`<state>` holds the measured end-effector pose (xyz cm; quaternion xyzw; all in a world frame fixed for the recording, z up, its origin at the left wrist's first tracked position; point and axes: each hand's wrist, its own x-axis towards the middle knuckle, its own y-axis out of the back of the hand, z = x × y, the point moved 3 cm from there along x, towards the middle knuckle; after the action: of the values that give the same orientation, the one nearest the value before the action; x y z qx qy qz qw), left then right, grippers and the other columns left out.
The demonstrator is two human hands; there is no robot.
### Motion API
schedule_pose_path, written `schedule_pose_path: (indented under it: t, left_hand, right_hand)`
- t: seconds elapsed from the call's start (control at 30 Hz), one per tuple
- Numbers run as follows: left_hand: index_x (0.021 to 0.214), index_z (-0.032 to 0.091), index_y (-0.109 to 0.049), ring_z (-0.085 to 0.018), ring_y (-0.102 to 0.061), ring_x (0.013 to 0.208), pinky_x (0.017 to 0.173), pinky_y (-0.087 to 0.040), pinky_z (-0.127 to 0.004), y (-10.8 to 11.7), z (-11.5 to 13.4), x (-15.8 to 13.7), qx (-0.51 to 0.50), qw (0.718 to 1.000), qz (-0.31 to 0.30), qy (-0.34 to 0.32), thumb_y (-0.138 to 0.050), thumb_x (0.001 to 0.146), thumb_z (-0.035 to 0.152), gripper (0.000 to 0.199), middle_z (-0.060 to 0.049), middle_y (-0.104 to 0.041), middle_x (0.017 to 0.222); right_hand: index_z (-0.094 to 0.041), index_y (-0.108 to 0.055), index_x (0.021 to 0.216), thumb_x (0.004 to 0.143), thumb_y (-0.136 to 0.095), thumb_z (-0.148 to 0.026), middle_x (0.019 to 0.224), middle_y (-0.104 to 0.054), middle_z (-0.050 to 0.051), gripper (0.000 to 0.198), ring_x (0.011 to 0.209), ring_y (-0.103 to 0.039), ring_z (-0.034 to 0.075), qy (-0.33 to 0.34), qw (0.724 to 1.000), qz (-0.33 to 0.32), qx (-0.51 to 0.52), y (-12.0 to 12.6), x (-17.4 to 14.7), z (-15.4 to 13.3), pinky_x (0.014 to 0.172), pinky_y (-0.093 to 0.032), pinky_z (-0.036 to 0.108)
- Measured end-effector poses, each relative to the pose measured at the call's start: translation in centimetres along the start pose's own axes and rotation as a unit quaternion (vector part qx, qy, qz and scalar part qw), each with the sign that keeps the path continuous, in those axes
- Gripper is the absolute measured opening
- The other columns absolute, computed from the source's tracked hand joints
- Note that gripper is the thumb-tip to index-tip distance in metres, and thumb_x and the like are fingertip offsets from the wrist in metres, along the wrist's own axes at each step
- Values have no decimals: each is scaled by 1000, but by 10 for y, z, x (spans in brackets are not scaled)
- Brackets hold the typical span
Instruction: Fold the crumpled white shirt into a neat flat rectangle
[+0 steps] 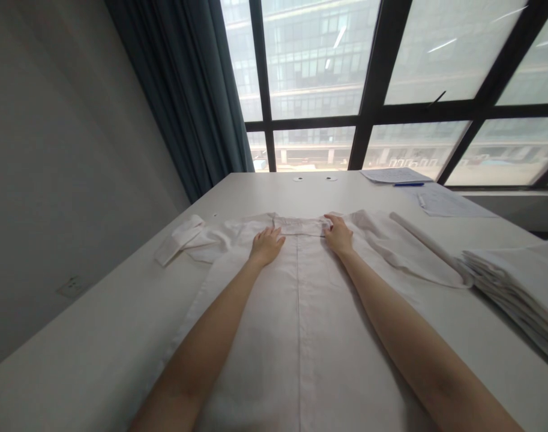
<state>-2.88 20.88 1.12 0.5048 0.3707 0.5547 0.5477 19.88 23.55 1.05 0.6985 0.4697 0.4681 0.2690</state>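
white shirt [301, 312], spread flat on table, collar far end, sleeves outspread

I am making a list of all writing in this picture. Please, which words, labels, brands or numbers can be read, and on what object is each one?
None can be read.
Papers by the window: any writing is too small and blurred.
White shirt under both hands: no label or print shows.
Folded stack: no text shows.
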Motion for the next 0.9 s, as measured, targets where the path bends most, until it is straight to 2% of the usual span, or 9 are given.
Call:
schedule_pose_path:
  t: [0.17, 0.3, 0.47, 0.57, 0.7, 0.8, 0.9]
  left_hand:
    - [133, 23, -55, -17, -48, 130, 111, -33, -32, 4, -5, 3, -45, 999, 26, 6, -37, 99, 32, 39, -4, -50, 144]
    - [126, 25, -61, -18, -55, 122, 109, -37, -34, 6, -7, 3, -58, 997, 43, 14, -35, 99, 29, 38, -2, -57, 136]
    - [121, 25, -64, -18, -55, 121, 110, -35, -36, 4, -5, 2, -35, 998, 55, 11, -37, 98, 27, 36, -3, -60, 130]
    - [129, 23, -59, -21, -48, 129, 111, -33, -38, 3, -1, -1, -8, 998, 55, -4, -39, 97, 29, 39, -7, -52, 140]
    - [143, 21, -44, -22, -22, 146, 118, -19, -42, 3, 10, -7, 30, 997, 38, -64, -38, 97, 30, 47, -7, -28, 158]
    - [147, 20, -36, -20, -16, 148, 120, -11, -40, 1, 18, -5, 52, 993, 17, -106, -34, 98, 31, 51, -6, -25, 160]
    - [150, 16, -32, -19, -16, 148, 120, -9, -38, -1, 21, 6, 67, 991, -1, -113, -31, 99, 34, 54, -8, -23, 160]
  right_hand:
    - [-19, -58, 123, 94, -58, -34, 125, -59, 9, 32, 102, -62, 21, 28, 999, 4, 38, 0, 3, 2, 86, -54, 43]
    - [-19, -58, 123, 94, -58, -35, 124, -59, 9, 32, 102, -62, 21, 25, 999, 2, 34, -3, 6, 6, 85, -54, 43]
    - [-19, -58, 122, 94, -58, -35, 123, -60, 9, 32, 101, -62, 21, 27, 1000, -16, -4, -4, 4, 5, 85, -54, 42]
    - [-19, -57, 123, 94, -58, -34, 128, -57, 10, 33, 107, -60, 23, 57, 998, -8, -29, -1, 0, -2, 89, -52, 45]
    - [-20, -56, 126, 94, -58, -33, 132, -55, 10, 35, 112, -58, 25, 144, 988, -48, -39, -2, -5, -18, 93, -50, 48]
    - [-19, -57, 125, 94, -58, -34, 130, -56, 10, 35, 109, -59, 24, 180, 979, -86, -45, -5, -8, -23, 91, -51, 46]
    - [-20, -57, 124, 94, -58, -34, 128, -57, 10, 33, 107, -60, 23, 189, 975, -102, -55, -5, -8, -23, 89, -52, 45]
